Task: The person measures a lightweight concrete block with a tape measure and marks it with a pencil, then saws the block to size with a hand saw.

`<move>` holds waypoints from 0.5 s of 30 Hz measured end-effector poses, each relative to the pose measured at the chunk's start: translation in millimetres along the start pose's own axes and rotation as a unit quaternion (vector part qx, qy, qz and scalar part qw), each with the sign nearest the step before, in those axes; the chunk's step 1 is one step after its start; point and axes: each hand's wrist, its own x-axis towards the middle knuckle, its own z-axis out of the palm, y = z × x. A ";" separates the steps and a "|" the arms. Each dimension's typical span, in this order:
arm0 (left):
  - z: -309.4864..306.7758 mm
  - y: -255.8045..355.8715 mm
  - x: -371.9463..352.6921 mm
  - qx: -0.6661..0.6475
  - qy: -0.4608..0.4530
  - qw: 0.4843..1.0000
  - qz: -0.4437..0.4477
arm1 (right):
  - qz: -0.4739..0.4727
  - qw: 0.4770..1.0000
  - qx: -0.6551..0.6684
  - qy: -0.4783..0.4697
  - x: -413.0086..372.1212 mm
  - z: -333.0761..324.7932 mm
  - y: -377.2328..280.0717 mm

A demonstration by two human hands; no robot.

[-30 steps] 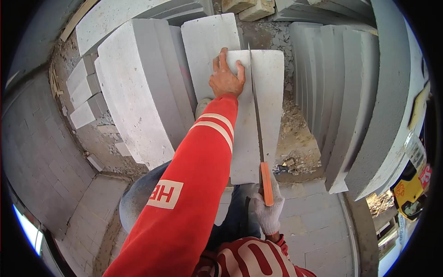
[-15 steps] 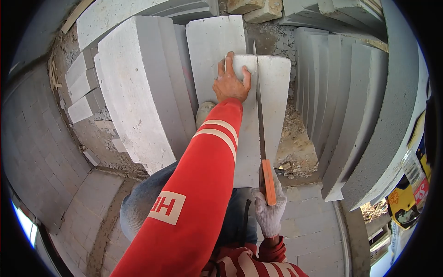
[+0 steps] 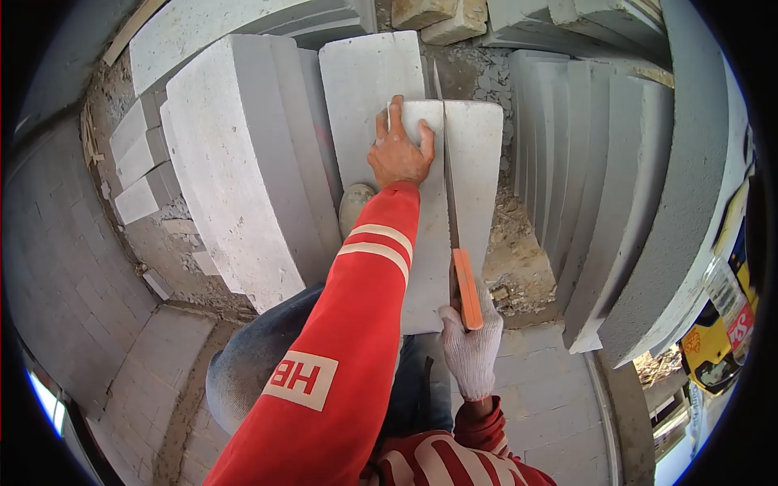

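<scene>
My left hand (image 3: 401,152), bare and with fingers spread, presses on the upper part of a pale block (image 3: 423,267). In my right hand (image 3: 472,344), which wears a white knit glove, is the orange handle (image 3: 468,289) of a handsaw. The saw's long blade (image 3: 451,206) points away from me and lies along a lengthwise line in the block, with a strip of block (image 3: 474,162) on its right side. Another pale block (image 3: 371,73) stands behind and to the left of my left hand.
Pale slabs (image 3: 219,154) stand on the left, and a row of grey slabs (image 3: 620,186) on the right. Small block pieces (image 3: 146,190) lie at the far left. Rubble (image 3: 519,259) covers the ground beside the block. A shoe (image 3: 354,206) shows beside my left forearm.
My right hand and the saw handle have moved forward, away from my body. My left hand remains on the block. The whole view has shifted slightly.
</scene>
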 end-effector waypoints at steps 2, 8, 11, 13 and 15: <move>2.9 -5.9 -14.7 -0.004 -0.003 1.000 0.005 | -0.018 0.999 -0.022 -0.021 49.3 11.3 -15.0; 2.2 -2.9 -5.9 0.007 0.034 0.999 0.030 | -0.020 0.996 0.079 -0.046 58.2 17.1 -10.4; 0.6 -1.5 -6.1 0.009 0.021 1.000 0.020 | 0.017 0.987 0.136 -0.086 35.2 11.1 8.6; 4.9 0.9 0.6 0.005 0.044 0.998 0.035 | -0.022 0.998 0.017 -0.048 0.7 3.8 0.4; 6.8 -5.9 -6.5 0.034 0.047 0.998 0.030 | -0.036 0.999 0.012 -0.035 -43.9 -14.4 -9.2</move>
